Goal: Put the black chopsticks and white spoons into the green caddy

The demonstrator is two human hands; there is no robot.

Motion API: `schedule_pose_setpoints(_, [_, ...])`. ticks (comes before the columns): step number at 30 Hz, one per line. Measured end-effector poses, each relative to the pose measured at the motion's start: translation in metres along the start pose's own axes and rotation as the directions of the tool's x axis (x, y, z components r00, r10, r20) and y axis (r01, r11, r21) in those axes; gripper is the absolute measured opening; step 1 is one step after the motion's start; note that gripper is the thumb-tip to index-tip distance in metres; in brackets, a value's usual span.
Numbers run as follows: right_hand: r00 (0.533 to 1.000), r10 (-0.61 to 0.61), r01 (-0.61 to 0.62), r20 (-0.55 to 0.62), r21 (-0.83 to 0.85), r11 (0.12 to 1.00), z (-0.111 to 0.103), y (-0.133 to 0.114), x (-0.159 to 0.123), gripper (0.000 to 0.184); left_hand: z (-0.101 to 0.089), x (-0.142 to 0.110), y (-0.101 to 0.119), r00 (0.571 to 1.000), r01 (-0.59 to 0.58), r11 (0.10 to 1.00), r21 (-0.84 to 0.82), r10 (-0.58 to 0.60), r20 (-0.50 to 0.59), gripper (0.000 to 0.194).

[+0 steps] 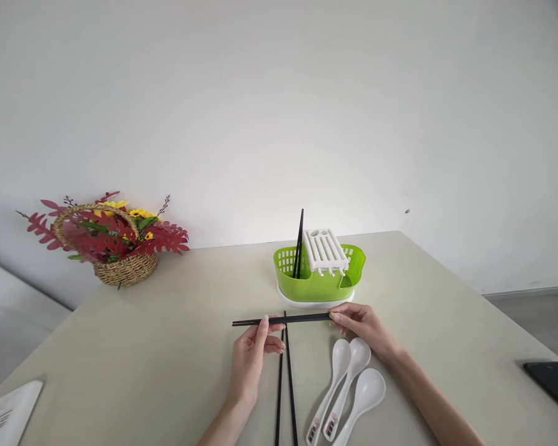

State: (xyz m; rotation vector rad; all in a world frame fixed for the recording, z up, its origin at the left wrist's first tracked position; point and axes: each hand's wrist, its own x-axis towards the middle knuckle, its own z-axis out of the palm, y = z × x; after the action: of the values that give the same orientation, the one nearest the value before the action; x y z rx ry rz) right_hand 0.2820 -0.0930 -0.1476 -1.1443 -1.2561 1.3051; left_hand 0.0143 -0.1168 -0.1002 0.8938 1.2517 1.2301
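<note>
A pair of black chopsticks is held level above the table, in front of the basket. My left hand pinches the pair left of its middle, thumb on top. At the right end, the fingers of my right hand close on the same pair. Two more black chopsticks lie on the table below, their far tips close together. Behind my hands stands a green plastic basket with a white slotted rack across it. Black chopsticks lean upright in its left part. Three white spoons lie near my right forearm.
A wicker basket of artificial red leaves and yellow flowers stands at the back left against the wall. A white object with printing lies at the left front edge, and a black phone at the right edge.
</note>
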Motion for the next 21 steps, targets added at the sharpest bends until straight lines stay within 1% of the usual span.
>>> schedule_pose_setpoints(5, [0.999, -0.028, 0.028, -0.022, 0.013, 1.0, -0.0001, -0.0007, 0.0004, 0.043, 0.002, -0.0021, 0.0021, 1.0, -0.01, 1.0, 0.02, 0.009, 0.005, 0.053])
schedule_pose_setpoints(10, [0.999, -0.021, 0.022, -0.029, 0.044, 0.999, -0.0013, 0.002, 0.0007, 0.042, 0.0029, -0.0044, 0.004, 1.0, -0.014, 0.998, 0.053, 0.013, 0.021, 0.054])
schedule_pose_setpoints(14, [1.0, 0.001, -0.001, 0.0, 0.071, 0.997, 0.0004, 0.0013, 0.0001, 0.04, 0.0027, -0.0038, 0.0036, 0.999, -0.035, 0.999, 0.029, 0.035, 0.014, 0.052])
schedule_pose_setpoints(17, [1.0, 0.021, -0.022, 0.014, 0.115, 0.993, 0.0027, -0.0022, -0.0008, 0.04, 0.0016, -0.0029, 0.003, 1.0, -0.029, 0.999, 0.026, 0.029, 0.001, 0.052])
schedule_pose_setpoints(21, [0.999, 0.019, -0.024, 0.032, 0.137, 0.99, 0.0035, -0.0048, -0.0017, 0.039, -0.0017, -0.0004, -0.0003, 0.999, -0.038, 0.999, -0.002, 0.038, -0.011, 0.051])
